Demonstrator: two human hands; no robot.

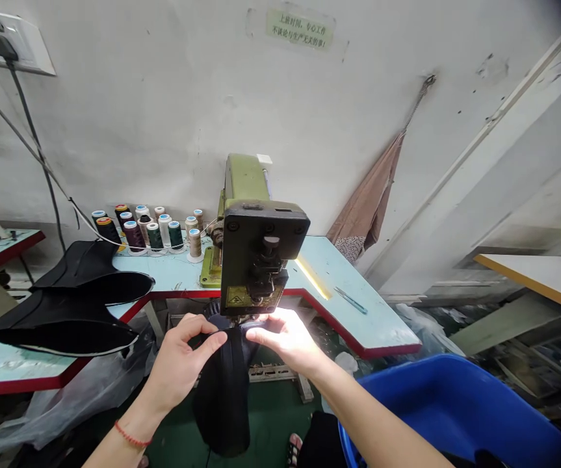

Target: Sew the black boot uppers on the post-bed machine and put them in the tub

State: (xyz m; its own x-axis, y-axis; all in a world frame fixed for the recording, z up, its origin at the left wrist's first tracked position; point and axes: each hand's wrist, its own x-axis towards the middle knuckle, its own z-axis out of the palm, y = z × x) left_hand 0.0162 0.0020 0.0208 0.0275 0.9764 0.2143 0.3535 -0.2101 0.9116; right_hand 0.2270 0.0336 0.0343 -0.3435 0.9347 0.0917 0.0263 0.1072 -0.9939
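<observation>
Bare right forearm [358, 403]: crossing the lower edge of view.
Left hand [180, 361]: grip pinching the upper edge of a black, tube-shaped soft piece [224, 400].
Right hand [287, 339]: grip pinching that edge's other side.
Black piece: hanging below the olive-green metal sewing machine [260, 253].
Red-edged, pale-blue worktop [378, 325]: carrying thread cones [164, 229].

A pale green sign [300, 30] on the wall [163, 97] carries two lines of dark Chinese characters: "上班时间,专心工作" above, "不谈论与生产无关的事!" below. On the machine's [266, 227] dark front, low down, a yellow label [236, 296] bears a warning triangle; its small print is too fine to read. Tops of the thread spools [134, 235] show coloured discs, their markings illegible.
</observation>
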